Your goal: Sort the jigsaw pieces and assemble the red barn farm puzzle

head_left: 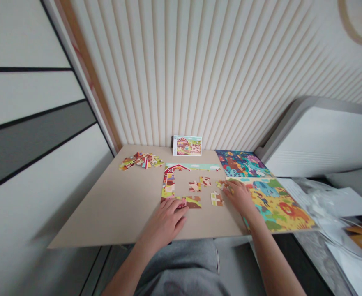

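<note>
Yellowish piece (220,184), how's it lying from the right hand (238,195)?

Just off the fingertips, leftward. They're touching it, half curled. Partly covered, so can't tell its long axis or if it's pinched, sorry.

And the border (169,187)?

Left of that hand, past the cow pieces (194,186). Fence piece (217,199) sits just beside its fingers, on the near side.

Other one?

Left hand (170,207)'s laid flat over the border's near edge, thumb out, no grip I can see. Right's way nearer the yellowish bit.
</note>
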Demonstrator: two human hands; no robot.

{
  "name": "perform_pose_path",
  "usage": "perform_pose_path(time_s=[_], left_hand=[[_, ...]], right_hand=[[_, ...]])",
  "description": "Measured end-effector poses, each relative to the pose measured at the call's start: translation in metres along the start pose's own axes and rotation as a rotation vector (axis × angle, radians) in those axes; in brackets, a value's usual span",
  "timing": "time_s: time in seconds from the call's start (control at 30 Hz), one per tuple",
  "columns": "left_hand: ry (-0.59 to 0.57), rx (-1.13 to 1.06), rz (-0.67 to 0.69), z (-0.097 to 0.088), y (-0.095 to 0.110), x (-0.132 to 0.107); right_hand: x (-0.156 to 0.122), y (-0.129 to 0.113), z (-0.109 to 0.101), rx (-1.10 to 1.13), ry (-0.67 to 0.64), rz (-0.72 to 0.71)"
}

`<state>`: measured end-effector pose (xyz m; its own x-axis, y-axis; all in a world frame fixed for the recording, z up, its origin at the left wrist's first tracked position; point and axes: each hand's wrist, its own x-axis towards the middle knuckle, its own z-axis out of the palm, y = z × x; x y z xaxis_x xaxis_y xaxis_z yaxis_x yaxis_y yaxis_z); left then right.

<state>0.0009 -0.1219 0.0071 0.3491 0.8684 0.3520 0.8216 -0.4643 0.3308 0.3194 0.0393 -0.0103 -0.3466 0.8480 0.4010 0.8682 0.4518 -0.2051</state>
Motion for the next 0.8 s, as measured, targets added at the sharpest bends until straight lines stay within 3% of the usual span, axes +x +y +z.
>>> perform_pose_path(time_s=[0.1, 0.23, 0.33, 0.43, 0.57, 0.8], left_hand=[[0.024, -0.011, 0.008, 0.001, 0.000, 0.000], [0.032, -0.014, 0.001, 0.000, -0.001, 0.000], [0.017, -0.008, -0.001, -0.001, 0.000, 0.000], [-0.006, 0.001, -0.004, -0.001, 0.000, 0.000], [-0.008, 0.006, -0.010, 0.000, 0.000, 0.001], [0.003, 0.007, -0.004, 0.000, 0.000, 0.001]], right_hand=[[0.008, 0.010, 0.003, -0.016, -0.086, -0.010], [0.007, 0.006, -0.003, 0.061, -0.080, -0.026], [-0.001, -0.015, -0.018, 0.248, -0.104, -0.102], [-0.015, -0.047, -0.030, 0.416, -0.251, -0.258], [-0.029, -0.076, -0.027, 0.405, -0.281, -0.316], [-0.027, -0.065, -0.023, 0.288, -0.283, -0.335]])
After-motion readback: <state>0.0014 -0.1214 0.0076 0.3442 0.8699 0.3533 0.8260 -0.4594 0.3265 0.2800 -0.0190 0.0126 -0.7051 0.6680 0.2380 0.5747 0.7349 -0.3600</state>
